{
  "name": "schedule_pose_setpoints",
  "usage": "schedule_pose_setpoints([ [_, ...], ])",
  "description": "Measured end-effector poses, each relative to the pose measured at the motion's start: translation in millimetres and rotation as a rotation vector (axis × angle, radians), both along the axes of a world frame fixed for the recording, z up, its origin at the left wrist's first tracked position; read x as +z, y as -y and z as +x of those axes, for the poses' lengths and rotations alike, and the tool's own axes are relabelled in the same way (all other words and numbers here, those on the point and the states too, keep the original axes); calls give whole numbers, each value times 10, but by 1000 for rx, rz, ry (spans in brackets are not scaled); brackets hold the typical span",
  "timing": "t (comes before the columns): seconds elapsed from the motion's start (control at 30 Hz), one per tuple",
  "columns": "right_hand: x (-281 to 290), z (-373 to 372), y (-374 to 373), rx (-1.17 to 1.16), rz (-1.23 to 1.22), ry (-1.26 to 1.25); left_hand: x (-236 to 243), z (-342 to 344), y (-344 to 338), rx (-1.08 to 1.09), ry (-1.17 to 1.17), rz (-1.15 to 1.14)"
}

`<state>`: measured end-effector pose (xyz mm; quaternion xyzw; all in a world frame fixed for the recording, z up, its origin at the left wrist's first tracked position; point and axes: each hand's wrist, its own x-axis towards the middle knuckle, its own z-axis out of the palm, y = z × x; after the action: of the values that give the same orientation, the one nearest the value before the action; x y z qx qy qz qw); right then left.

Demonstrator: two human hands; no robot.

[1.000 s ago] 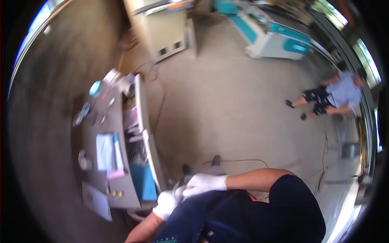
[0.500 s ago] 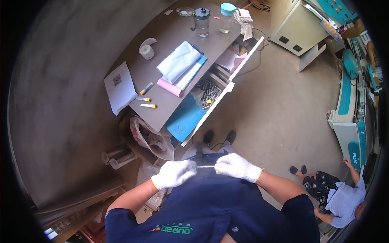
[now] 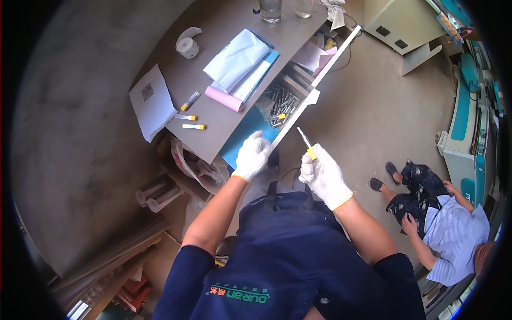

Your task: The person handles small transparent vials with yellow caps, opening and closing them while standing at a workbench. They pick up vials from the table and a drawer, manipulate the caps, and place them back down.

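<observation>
My right hand (image 3: pixel 322 173), in a white glove, is closed on a slim metal bit (image 3: pixel 304 138) with a yellow piece at its lower end, held upright at a slant outside the drawer. My gloved left hand (image 3: pixel 253 154) is beside the open drawer (image 3: pixel 234 146), its fingers loosely bent and apart, nothing visible in them. Inside the drawer are several metal bits (image 3: pixel 281 101), a blue folder and papers. Above it on the brown desk (image 3: pixel 181 136) lie several yellow-capped clear tubes (image 3: pixel 193 126), a pink-edged pad (image 3: pixel 224 99) under white sheets, a printed sheet (image 3: pixel 153 106) and a paper roll (image 3: pixel 188 48).
A person (image 3: pixel 448 240) in a striped shirt is at the lower right. A beige cabinet (image 3: pixel 394 26) and teal-white machine (image 3: pixel 461 138) line the right. Cables run on the floor; a bag (image 3: pixel 192 165) and metal tubes (image 3: pixel 162 197) are under and beside the desk.
My hands have separated and moved up toward the drawer, the right now showing the bit upright. The view has swung round to the desk, and the other person has shifted.
</observation>
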<state>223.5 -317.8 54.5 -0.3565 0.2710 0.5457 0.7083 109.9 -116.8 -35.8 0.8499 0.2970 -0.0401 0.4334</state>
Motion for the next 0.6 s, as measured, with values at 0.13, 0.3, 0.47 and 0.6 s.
schedule_pose_setpoints([
  [0.13, 23, -62, 205, -40, -107, 87, -621, 388, -169, -155, -147, 98],
  [0.3, 208, -222, 385, -39, -269, 227, -1096, 793, -261, -211, -224, 376],
  [0.47, 435, -354, 446, 40, -348, 338, -1375, 783, -154, -320, -191, 551],
  [0.6, 430, -354, 460, -12, -330, 309, -1418, 718, -80, -408, -109, 596],
])
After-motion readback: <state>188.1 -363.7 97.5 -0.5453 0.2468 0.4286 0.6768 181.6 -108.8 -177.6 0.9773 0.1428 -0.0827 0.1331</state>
